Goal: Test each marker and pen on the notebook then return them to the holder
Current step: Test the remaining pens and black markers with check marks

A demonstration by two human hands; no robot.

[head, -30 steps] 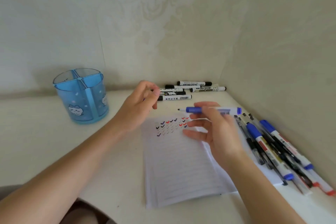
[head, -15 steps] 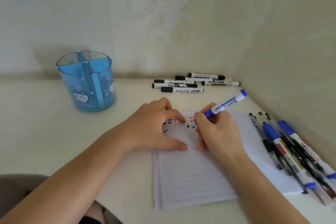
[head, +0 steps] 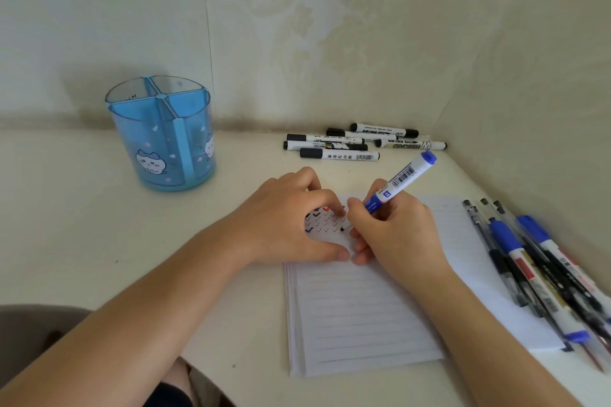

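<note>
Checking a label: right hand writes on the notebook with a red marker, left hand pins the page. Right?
One error: the marker is blue, not red, as the head view shows. The rest stands: the right hand grips it, tip down at the notebook, and the left hand presses on the page.

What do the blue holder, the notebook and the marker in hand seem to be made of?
The holder: likely glossy translucent blue plastic; its dividers show through the wall. The notebook: matte white ruled paper; thin sheet edges stack along its left side. The blue marker: probably smooth plastic barrel with a printed barcode label.
</note>
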